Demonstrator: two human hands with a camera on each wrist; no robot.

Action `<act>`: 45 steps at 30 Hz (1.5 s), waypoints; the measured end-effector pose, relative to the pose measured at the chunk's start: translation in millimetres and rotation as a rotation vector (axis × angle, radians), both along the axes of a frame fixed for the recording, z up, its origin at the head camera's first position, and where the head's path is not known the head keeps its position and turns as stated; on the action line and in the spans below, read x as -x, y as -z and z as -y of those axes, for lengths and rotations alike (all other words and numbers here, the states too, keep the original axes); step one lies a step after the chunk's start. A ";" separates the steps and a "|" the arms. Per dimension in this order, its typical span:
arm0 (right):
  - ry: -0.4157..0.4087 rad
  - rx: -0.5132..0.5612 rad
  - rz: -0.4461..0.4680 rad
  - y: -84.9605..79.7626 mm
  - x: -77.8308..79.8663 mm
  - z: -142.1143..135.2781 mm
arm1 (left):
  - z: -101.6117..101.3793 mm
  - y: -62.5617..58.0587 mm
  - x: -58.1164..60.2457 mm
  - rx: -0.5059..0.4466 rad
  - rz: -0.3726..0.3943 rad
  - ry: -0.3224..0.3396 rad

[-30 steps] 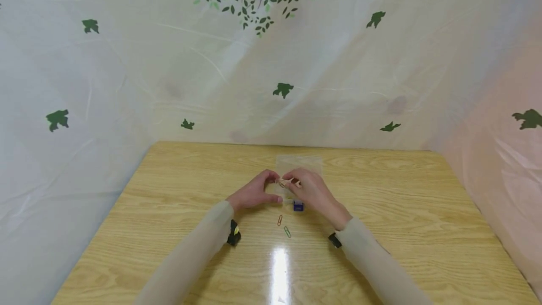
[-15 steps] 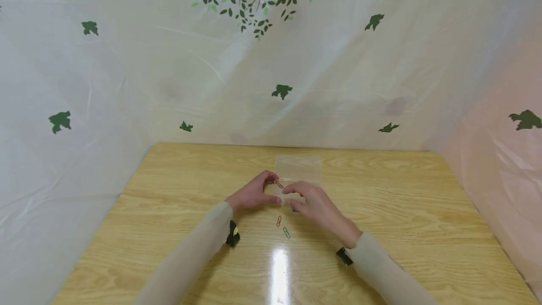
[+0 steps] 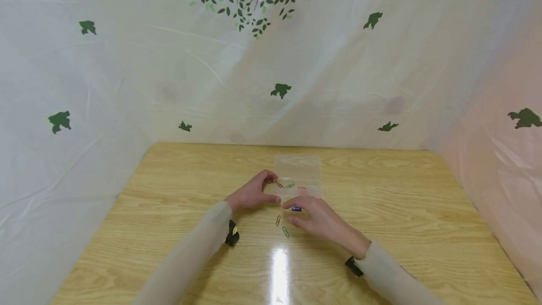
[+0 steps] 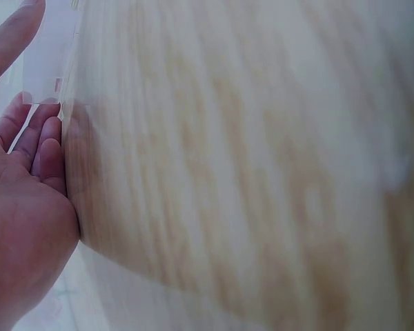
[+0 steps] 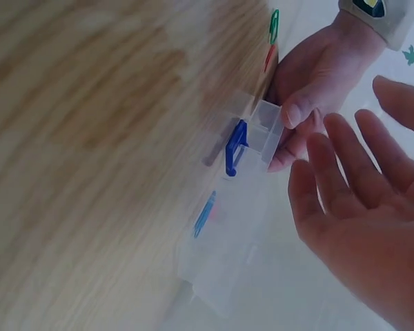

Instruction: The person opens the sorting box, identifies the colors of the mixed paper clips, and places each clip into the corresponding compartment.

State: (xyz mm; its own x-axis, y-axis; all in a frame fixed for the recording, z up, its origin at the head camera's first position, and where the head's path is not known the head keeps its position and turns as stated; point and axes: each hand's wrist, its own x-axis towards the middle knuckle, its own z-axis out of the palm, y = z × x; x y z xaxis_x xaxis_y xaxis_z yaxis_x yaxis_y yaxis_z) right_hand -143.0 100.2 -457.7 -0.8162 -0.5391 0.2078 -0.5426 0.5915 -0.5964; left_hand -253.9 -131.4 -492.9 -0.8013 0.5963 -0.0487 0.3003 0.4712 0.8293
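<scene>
A clear plastic divided box point(image 3: 298, 166) stands on the table with its lid tipped back. My left hand point(image 3: 253, 193) holds its left side, thumb at the front corner and fingers toward the back. Inside lie a red paper clip point(image 3: 280, 185) and a green paper clip point(image 3: 290, 185). My right hand point(image 3: 322, 218) hovers at the front of the box, fingers apart with nothing between them, partly covering the blue latch point(image 3: 296, 209). In the right wrist view the left thumb presses the box's corner beside the blue latch point(image 5: 236, 148), and a light-blue piece point(image 5: 205, 214) shows at its side.
On the wooden table point(image 3: 190, 168), in front of the box, lie another red paper clip point(image 3: 278, 220) and another green paper clip point(image 3: 285, 232). A pale curtain with leaf prints point(image 3: 237, 98) hangs behind the table's far edge.
My right fingers have spread from a pinch over the box, and that hand has drawn back toward me. The green paper clip inside now shows. The left hand has stayed in place.
</scene>
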 end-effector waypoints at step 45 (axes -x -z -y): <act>-0.214 -0.130 0.162 15.4 5.9 -3.3 | 0.3 -2.0 -3.4 0.006 0.000 -0.020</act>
State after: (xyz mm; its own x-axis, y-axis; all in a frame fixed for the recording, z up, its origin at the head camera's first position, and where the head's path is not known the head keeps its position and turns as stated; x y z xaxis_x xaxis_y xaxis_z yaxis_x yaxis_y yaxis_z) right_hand -149.0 103.6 -473.1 -0.6978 -0.7162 0.0020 -0.5670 0.5507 -0.6126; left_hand -250.5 -131.7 -490.9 -0.8128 0.5802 -0.0523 0.2907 0.4818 0.8266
